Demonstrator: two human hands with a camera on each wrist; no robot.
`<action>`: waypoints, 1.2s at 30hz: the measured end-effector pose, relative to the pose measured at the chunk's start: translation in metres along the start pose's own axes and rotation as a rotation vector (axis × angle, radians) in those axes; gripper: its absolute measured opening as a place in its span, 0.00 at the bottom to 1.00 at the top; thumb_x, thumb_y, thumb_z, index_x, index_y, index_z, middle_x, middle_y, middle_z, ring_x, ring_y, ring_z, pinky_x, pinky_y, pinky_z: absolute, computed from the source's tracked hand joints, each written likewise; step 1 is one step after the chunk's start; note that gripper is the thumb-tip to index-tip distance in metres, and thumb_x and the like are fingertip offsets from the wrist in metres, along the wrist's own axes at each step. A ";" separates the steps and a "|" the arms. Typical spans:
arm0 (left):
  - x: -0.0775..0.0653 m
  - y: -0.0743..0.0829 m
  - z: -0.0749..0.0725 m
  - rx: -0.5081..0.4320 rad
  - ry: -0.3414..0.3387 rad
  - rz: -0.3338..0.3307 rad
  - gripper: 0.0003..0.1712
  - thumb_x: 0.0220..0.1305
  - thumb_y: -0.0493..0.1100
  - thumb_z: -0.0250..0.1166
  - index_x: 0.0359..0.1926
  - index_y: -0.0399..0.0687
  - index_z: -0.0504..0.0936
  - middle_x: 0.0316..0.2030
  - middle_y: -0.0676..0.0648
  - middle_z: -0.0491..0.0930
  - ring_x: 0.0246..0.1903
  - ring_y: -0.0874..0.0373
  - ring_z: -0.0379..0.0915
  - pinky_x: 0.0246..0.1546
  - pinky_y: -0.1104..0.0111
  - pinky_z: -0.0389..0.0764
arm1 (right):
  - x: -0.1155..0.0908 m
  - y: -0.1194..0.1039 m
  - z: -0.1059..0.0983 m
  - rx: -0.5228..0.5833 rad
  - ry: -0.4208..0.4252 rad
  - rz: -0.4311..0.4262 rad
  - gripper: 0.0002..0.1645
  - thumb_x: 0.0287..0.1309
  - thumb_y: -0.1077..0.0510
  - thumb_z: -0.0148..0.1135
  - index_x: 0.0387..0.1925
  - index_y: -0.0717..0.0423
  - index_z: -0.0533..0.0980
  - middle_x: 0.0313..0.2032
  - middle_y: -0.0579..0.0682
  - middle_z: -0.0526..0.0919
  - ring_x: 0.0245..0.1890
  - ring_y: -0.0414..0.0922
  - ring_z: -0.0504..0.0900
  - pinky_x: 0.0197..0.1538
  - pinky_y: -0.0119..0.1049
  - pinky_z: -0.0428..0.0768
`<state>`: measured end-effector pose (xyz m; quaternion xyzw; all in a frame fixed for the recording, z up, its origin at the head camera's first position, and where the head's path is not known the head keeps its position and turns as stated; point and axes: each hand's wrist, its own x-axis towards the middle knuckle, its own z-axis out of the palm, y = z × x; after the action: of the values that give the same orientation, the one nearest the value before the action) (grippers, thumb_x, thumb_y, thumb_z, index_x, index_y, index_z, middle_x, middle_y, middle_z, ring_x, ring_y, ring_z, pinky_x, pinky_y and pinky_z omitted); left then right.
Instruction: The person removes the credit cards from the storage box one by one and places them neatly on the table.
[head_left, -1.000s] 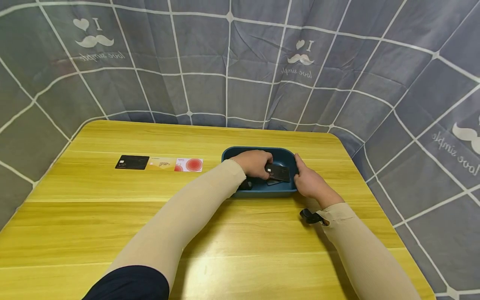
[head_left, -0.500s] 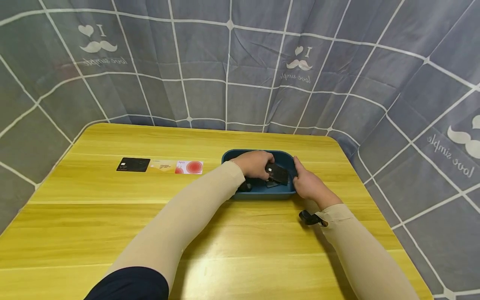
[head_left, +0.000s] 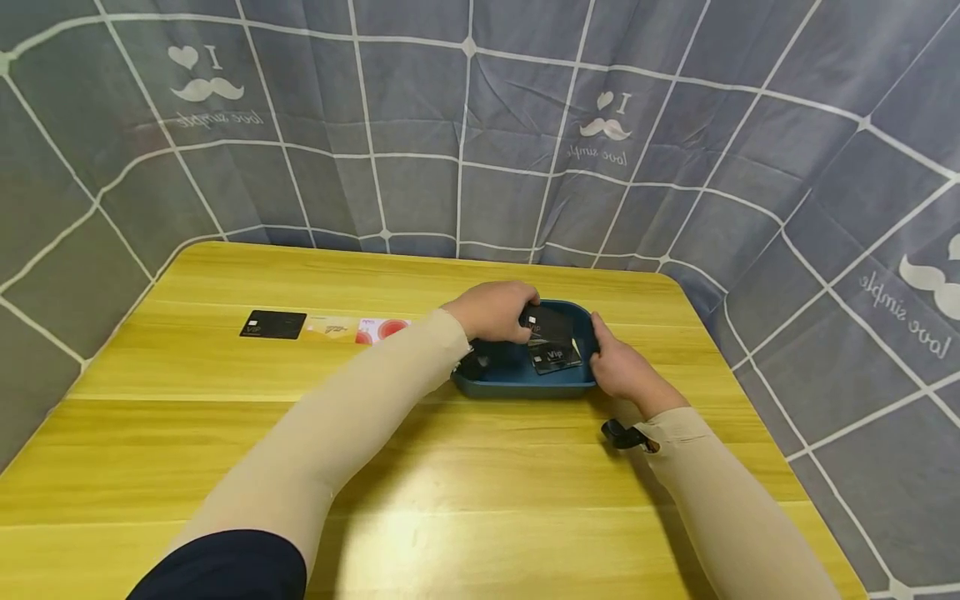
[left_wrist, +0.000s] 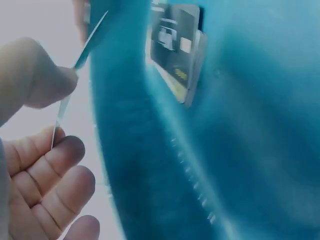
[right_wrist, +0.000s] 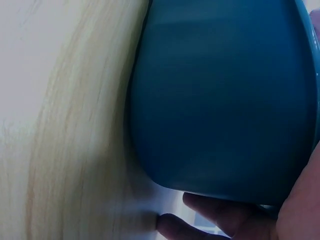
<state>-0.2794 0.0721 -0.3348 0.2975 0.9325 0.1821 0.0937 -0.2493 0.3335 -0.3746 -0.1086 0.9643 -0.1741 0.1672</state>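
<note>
My left hand is over the left part of a blue plastic bin and pinches a black VIP card between thumb and fingers. In the left wrist view that card appears edge-on, apart from the pile of cards. The pile, with a black Vip card on top and a yellowish edge beneath, lies in the bin's right half. My right hand grips the bin's right end, thumb at the rim; the right wrist view shows its fingers against the outer wall.
Left of the bin, a row of cards lies on the wooden table: a black VIP card, a yellow card and a white-and-red card, partly behind my left forearm. A grey checked curtain surrounds the far edge.
My left hand has moved up and left with the black card, uncovering more of the Vip card on the pile. My right hand keeps its hold on the bin.
</note>
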 end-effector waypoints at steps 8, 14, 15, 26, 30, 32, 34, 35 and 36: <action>-0.030 -0.016 -0.028 -0.108 0.063 -0.003 0.32 0.70 0.53 0.68 0.69 0.47 0.75 0.60 0.47 0.78 0.51 0.54 0.77 0.59 0.59 0.79 | 0.001 0.002 0.002 -0.023 0.010 -0.014 0.45 0.79 0.60 0.37 0.84 0.59 0.28 0.76 0.73 0.62 0.58 0.66 0.82 0.57 0.56 0.79; -0.059 -0.035 -0.050 -0.190 0.124 -0.008 0.33 0.67 0.51 0.69 0.69 0.46 0.76 0.60 0.47 0.79 0.54 0.51 0.78 0.59 0.56 0.79 | -0.001 0.001 0.004 -0.024 0.015 -0.022 0.44 0.78 0.60 0.36 0.84 0.61 0.30 0.79 0.72 0.55 0.71 0.69 0.72 0.70 0.62 0.72; -0.066 -0.039 -0.055 -0.197 0.134 -0.011 0.33 0.66 0.50 0.69 0.69 0.47 0.76 0.59 0.47 0.79 0.54 0.51 0.78 0.59 0.56 0.80 | -0.001 0.000 0.004 -0.025 0.015 -0.022 0.44 0.78 0.60 0.36 0.84 0.61 0.30 0.79 0.73 0.55 0.70 0.69 0.72 0.70 0.62 0.72; -0.190 -0.124 -0.076 -0.208 0.159 -0.159 0.29 0.69 0.42 0.67 0.70 0.48 0.77 0.61 0.45 0.78 0.56 0.47 0.79 0.54 0.50 0.80 | -0.005 -0.006 0.006 -0.024 0.010 -0.005 0.44 0.77 0.60 0.36 0.83 0.63 0.29 0.77 0.77 0.56 0.72 0.71 0.69 0.72 0.64 0.68; -0.239 -0.154 -0.071 -0.180 0.127 -0.240 0.29 0.69 0.41 0.68 0.70 0.45 0.77 0.60 0.43 0.79 0.51 0.49 0.80 0.50 0.54 0.80 | -0.006 -0.007 0.009 -0.013 0.003 -0.008 0.44 0.77 0.60 0.36 0.83 0.62 0.29 0.77 0.77 0.55 0.72 0.71 0.68 0.73 0.65 0.67; -0.263 -0.168 -0.069 -0.169 0.107 -0.283 0.30 0.69 0.41 0.68 0.70 0.44 0.77 0.58 0.42 0.79 0.48 0.50 0.80 0.46 0.56 0.80 | -0.006 -0.008 0.010 -0.011 -0.002 -0.009 0.44 0.78 0.60 0.36 0.83 0.62 0.28 0.77 0.77 0.54 0.73 0.72 0.67 0.73 0.66 0.67; -0.284 -0.181 -0.066 -0.153 0.088 -0.319 0.31 0.68 0.41 0.69 0.71 0.42 0.77 0.57 0.41 0.79 0.47 0.50 0.80 0.43 0.59 0.80 | -0.006 -0.008 0.010 -0.009 -0.003 -0.010 0.44 0.78 0.60 0.36 0.83 0.62 0.28 0.77 0.78 0.54 0.73 0.72 0.67 0.72 0.66 0.68; -0.293 -0.188 -0.065 -0.140 0.078 -0.333 0.31 0.69 0.42 0.68 0.71 0.42 0.76 0.57 0.41 0.80 0.47 0.50 0.80 0.43 0.59 0.80 | -0.006 -0.008 0.010 -0.009 -0.003 -0.011 0.44 0.78 0.60 0.36 0.83 0.62 0.27 0.77 0.78 0.54 0.72 0.73 0.68 0.71 0.66 0.69; -0.302 -0.195 -0.064 -0.130 0.069 -0.350 0.31 0.69 0.42 0.68 0.71 0.42 0.76 0.58 0.40 0.80 0.47 0.50 0.81 0.42 0.60 0.80 | -0.006 -0.008 0.009 -0.011 -0.003 -0.013 0.44 0.78 0.60 0.36 0.83 0.62 0.27 0.77 0.78 0.53 0.72 0.73 0.68 0.70 0.66 0.69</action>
<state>-0.1556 -0.2714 -0.3336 0.1175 0.9590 0.2327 0.1111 -0.2389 0.3249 -0.3781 -0.1162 0.9643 -0.1696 0.1670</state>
